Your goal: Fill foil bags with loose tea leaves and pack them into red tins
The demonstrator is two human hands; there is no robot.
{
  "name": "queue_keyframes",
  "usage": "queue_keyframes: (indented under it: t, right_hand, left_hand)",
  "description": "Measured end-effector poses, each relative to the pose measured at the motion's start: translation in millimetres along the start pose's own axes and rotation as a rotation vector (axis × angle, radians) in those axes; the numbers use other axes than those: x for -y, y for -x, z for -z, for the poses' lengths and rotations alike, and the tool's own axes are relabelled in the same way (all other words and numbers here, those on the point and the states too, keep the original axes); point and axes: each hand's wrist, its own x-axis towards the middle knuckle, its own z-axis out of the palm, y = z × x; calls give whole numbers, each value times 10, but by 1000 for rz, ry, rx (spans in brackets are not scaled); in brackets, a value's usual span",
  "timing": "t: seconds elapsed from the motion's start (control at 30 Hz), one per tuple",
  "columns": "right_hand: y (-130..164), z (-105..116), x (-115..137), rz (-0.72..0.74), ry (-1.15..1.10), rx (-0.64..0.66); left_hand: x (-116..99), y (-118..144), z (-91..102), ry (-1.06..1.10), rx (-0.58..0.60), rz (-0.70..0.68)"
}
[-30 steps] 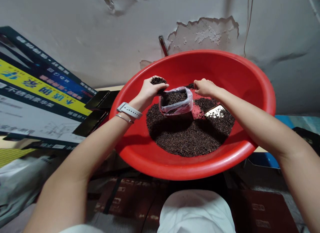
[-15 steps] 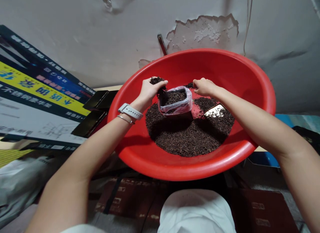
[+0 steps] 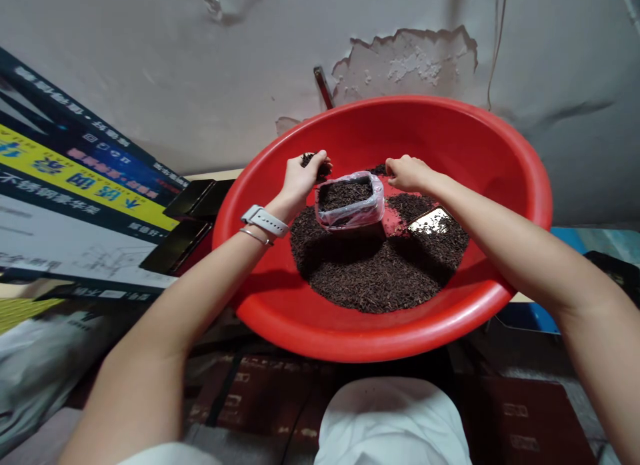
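A wide red plastic basin (image 3: 380, 335) holds a bed of dark dried tea leaves (image 3: 380, 285). Standing in it is a small box lined with a clear plastic bag (image 3: 353, 216), filled nearly to the top with the same leaves. My left hand (image 3: 303, 178), with a watch on its wrist, is closed around a clump of leaves just left of the box's far corner. On the box's other side, my right hand (image 3: 410, 174) is closed with curled fingers; what they hold, if anything, is hidden. A shiny gold-coloured lid or plate (image 3: 429, 221) lies half covered in leaves below my right forearm.
Dark boxes (image 3: 175, 242) stand left of the basin, against a large printed carton (image 3: 85, 178). A peeling wall (image 3: 410, 58) rises close behind the basin. Brown cartons (image 3: 520, 418) are on the floor, and a blue surface (image 3: 530, 317) shows at the right.
My left hand has turned and drawn slightly away from the box, the thumb now up over the clump of tea leaves. My right hand has stayed in place.
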Motion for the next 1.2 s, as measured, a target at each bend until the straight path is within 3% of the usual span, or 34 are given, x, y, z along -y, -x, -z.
queue_keyframes:
  t: [0.33,0.53,0.67,0.87,1.03,1.1,1.2]
  right_hand:
    - [-9,-21,-7,4,-2,-15]
    - [-6,-38,-2,10,0,-14]
    - [-2,-39,-3,5,5,-9]
    - [3,-7,-4,-3,4,3]
    - [24,1,10,-2,5,7]
    - [26,-1,11,1,8,3]
    - [26,-1,9,-5,11,1]
  left_hand:
    - [112,45,-6,10,-23,-57]
    - [60,85,-47,-5,-16,-69]
    - [-34,79,-207,-38,73,-67]
    - [-117,126,-474,-98,304,-86]
    - [-183,157,-497,-215,395,-105]
    - [-250,211,-449,-279,371,-166]
    - [-361,427,-382,-364,268,-377]
